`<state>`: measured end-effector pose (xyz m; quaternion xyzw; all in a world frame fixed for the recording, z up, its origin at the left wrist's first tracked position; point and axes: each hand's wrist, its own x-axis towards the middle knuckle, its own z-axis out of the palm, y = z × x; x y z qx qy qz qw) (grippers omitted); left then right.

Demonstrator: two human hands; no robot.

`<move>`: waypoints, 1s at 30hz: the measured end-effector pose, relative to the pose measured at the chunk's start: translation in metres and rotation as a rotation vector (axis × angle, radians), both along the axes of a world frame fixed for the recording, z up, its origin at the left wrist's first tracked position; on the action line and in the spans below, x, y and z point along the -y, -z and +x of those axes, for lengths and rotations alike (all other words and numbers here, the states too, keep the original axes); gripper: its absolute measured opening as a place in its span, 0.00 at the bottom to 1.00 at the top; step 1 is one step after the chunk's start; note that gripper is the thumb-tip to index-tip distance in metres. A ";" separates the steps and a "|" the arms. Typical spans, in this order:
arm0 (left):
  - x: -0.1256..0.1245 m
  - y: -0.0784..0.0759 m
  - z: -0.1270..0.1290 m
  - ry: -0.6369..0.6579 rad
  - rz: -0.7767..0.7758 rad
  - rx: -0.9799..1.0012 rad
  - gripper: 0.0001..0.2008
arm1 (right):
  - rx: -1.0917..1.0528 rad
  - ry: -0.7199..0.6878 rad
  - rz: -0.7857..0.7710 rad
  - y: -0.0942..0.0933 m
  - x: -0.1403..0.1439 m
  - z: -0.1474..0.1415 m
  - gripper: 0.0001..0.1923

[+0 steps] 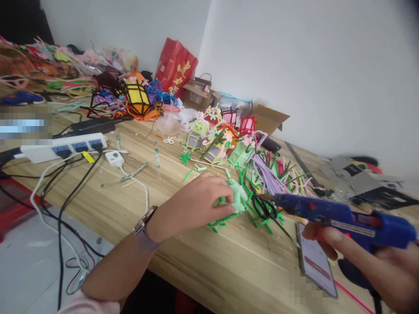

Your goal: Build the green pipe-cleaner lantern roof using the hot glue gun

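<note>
My left hand [204,196], with a watch [146,219] on its wrist, has its fingers curled round a light green fuzzy pipe-cleaner piece [239,195] low over the table. Darker green fuzzy bits [221,223] show beneath that piece. At the right, my right hand [363,257] grips a blue hot glue gun [327,216]. Its nozzle points left, toward the green piece but apart from it, and a red light shows on its body. Green pipe-cleaner stems [262,218] and a coil of black cable lie between the two hands. A phone [316,261] rests below the glue gun.
Small pipe-cleaner lanterns [212,150] stand behind my left hand, near lilac pipe cleaners [268,172]. A white power strip [63,147] with trailing cables sits at the left. Farther back are a red bag [176,65], a cardboard box [198,96] and heaped craft material.
</note>
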<state>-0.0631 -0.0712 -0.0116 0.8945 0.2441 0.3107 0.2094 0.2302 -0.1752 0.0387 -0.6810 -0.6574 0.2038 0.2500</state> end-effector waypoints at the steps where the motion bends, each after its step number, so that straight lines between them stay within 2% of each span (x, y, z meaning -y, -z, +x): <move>1: -0.001 0.000 -0.001 0.002 0.001 0.002 0.10 | -0.091 0.058 -0.014 0.006 0.002 0.001 0.21; 3: -0.002 0.001 -0.002 0.011 0.001 0.008 0.11 | -0.339 0.164 -0.111 0.025 0.005 -0.001 0.27; 5: -0.004 0.001 -0.002 0.010 -0.006 0.016 0.11 | -0.563 0.261 -0.292 0.050 0.008 -0.002 0.30; 8: -0.008 0.000 -0.003 -0.005 -0.043 0.018 0.10 | -0.696 0.294 -0.503 0.082 0.011 -0.002 0.31; 12: -0.011 -0.003 -0.003 -0.058 -0.108 0.000 0.09 | -0.652 0.105 -0.662 0.103 0.005 -0.005 0.31; 17: -0.012 -0.003 -0.003 -0.076 -0.122 0.012 0.08 | -0.415 -0.185 -0.669 0.104 -0.015 -0.018 0.29; 20: -0.012 -0.001 -0.003 -0.061 -0.099 0.029 0.08 | -0.041 -0.218 -0.561 0.094 -0.025 -0.024 0.26; 23: -0.011 0.000 -0.002 -0.063 -0.066 0.025 0.07 | 0.326 -0.147 -0.321 0.072 -0.031 -0.030 0.24; 25: -0.010 0.000 -0.002 -0.064 -0.053 0.016 0.07 | 0.324 -0.147 -0.053 0.055 -0.039 -0.039 0.23; 27: -0.009 0.000 -0.001 -0.061 -0.044 0.014 0.08 | 0.220 -0.151 0.289 0.042 -0.051 -0.052 0.15; 28: -0.008 0.000 0.000 -0.060 -0.039 0.015 0.08 | 0.183 -0.175 0.407 0.039 -0.057 -0.059 0.13; 30: -0.007 0.000 0.001 -0.062 -0.029 0.023 0.07 | 0.127 -0.263 0.477 0.036 -0.069 -0.070 0.12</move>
